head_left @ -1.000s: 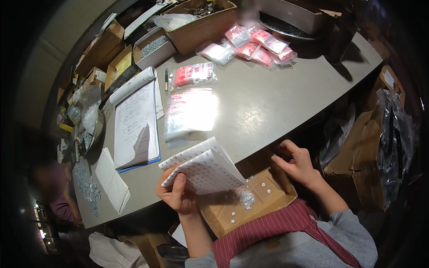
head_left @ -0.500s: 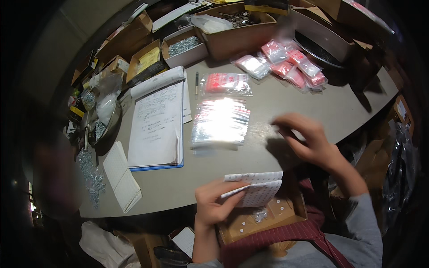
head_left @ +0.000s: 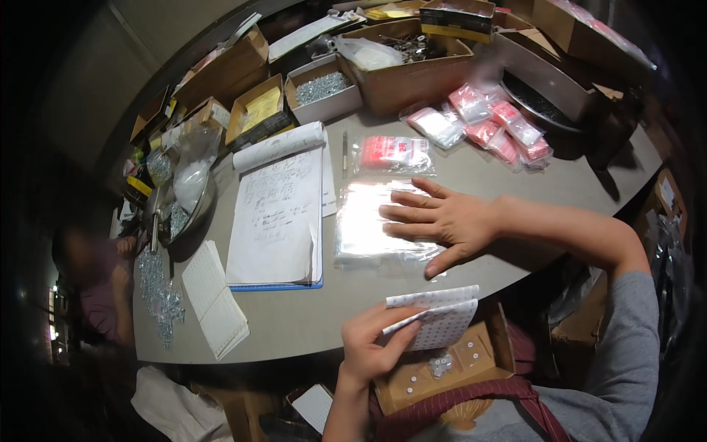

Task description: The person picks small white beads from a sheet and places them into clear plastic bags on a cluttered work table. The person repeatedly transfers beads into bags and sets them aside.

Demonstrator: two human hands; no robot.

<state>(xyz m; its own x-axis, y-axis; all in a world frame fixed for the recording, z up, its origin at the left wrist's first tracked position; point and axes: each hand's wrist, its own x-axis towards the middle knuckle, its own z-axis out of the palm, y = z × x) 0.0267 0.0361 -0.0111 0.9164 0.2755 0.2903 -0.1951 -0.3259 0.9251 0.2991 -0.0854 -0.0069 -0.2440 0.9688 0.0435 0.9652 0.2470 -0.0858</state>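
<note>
A folded sheet (head_left: 448, 324) is pinched between the thumb and fingers of the left hand (head_left: 374, 342), whose grip is clamped on its left end; it is held up over the near edge of the surface (head_left: 294, 328). A stack of clear bags (head_left: 359, 236) lies flat beyond it and is partly covered by the right hand (head_left: 449, 221), whose grip is spread, fingers apart. Below the sheet, a shallow cardboard box (head_left: 423, 389) with small white discs (head_left: 471, 344) is partly blocked from sight by it. The right side of the surface is crossed by the right forearm. Beyond the stack, a red-printed packet (head_left: 394, 153), a pen (head_left: 345, 155) and a heap of red-and-clear packets (head_left: 501, 132) are seen; to the left, a notepad (head_left: 272, 221), loose pages (head_left: 213, 298) and scattered metal pieces (head_left: 158, 295) are spread.

The sheet's long axis is directed left to right, tilted slightly upward at the right. The stack's long axis cannot be told under hand and glare.

The sheet is covered with rows of tiny printed marks, too small to be read. Red lettering is carried by the packet, and handwritten lines by the notepad.
</note>
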